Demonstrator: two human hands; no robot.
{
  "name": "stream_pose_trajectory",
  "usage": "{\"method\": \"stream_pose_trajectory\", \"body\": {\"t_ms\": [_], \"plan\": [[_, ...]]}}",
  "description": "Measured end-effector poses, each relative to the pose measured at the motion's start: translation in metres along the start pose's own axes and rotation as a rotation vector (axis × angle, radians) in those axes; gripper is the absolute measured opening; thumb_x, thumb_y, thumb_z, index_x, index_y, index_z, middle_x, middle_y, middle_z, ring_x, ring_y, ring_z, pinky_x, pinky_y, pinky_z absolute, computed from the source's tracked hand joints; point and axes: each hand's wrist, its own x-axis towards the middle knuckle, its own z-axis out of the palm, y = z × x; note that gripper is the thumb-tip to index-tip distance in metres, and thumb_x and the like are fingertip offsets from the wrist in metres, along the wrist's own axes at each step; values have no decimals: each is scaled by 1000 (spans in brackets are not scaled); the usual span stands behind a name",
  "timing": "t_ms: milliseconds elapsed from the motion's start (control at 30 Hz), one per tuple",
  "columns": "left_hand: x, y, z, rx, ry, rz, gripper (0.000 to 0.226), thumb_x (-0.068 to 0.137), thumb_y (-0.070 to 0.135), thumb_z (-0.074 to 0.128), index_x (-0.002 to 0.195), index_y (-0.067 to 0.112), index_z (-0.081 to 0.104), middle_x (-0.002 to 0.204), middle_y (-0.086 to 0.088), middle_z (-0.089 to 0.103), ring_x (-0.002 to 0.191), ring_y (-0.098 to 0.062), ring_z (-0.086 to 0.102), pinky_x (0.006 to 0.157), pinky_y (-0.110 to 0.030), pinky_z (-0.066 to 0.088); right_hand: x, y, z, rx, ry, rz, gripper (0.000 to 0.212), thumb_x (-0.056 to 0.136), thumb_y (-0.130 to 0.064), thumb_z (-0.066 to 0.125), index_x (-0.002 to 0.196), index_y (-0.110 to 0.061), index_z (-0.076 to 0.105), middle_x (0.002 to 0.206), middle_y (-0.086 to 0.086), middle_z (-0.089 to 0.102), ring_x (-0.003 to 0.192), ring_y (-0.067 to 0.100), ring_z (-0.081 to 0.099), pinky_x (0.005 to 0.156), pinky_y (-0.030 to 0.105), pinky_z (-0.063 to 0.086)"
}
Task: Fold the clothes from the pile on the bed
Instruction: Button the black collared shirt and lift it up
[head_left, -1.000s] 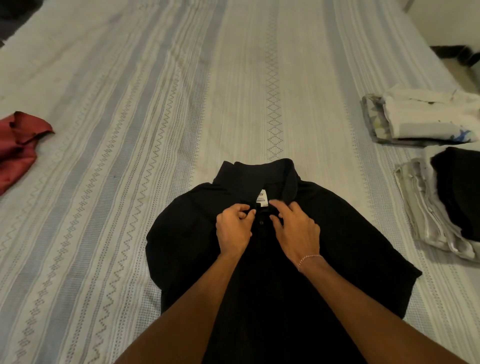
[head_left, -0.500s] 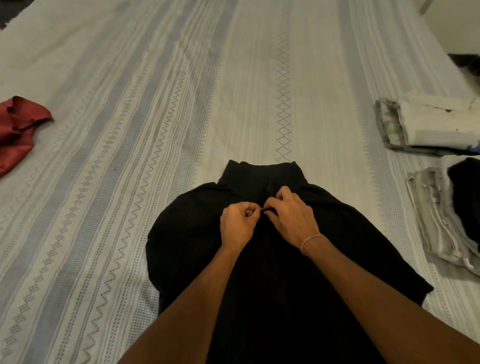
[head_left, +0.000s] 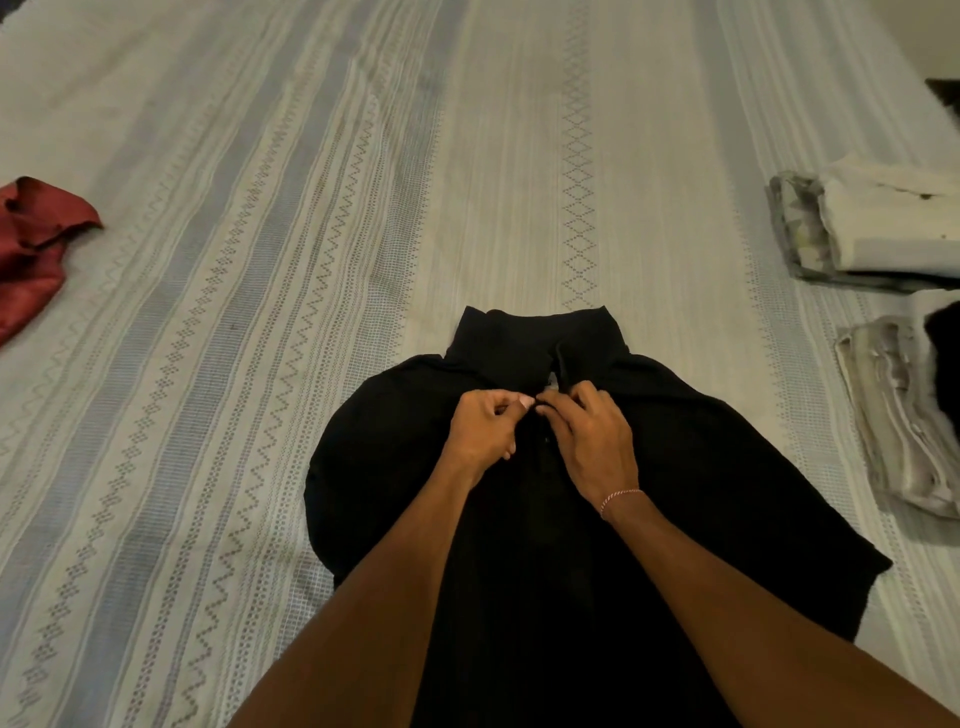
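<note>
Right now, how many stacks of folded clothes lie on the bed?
2, both at the right edge: the far stack, white on top, and the near stack, partly cut off.

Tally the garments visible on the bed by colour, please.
Black: 2, the black shirt under both hands and a folded black piece on the near right stack.
Red: 1.
White or pale: 2.
Patterned grey: 1.
Total: 6.

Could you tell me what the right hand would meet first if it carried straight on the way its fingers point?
Probably the left hand: the right hand points up-left at the black shirt's placket, fingertips nearly touching already.
</note>
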Motion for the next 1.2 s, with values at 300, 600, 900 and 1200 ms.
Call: {"method": "stream_pose_trajectory", "body": {"t_ms": [300,600,900,1200], "plan": [[0,-5,-1,-49,-38,45,14,89,18,76,103,16,72,63,0,63,48,-11,55,47,-24,48,16,8,-12,368,-208,212,13,91,-25,72,104,-29,74,91,-13,59,80,3,58,73,12,47],[0,-8,5,-7,39,76,6,93,19,72,99,19,71,64,1,65,47,-13,56,46,-25,48,35,15,-26,531,-443,326,10,91,-26,72,101,-26,75,97,-4,62,78,6,57,74,11,45],[-2,-9,9,-12,114,98,9,90,21,75,96,18,69,64,1,65,45,-13,57,45,-24,46,46,16,-37,572,-662,365,15,101,-30,57,106,-24,70,113,-1,59,105,9,57,84,14,38],[0,-10,12,18,159,75,16,84,23,81,88,15,68,66,-2,69,44,-14,57,43,-23,45,46,16,-36,436,-685,274,12,106,-26,49,104,-24,61,108,-3,53,95,5,53,83,16,39]]}}
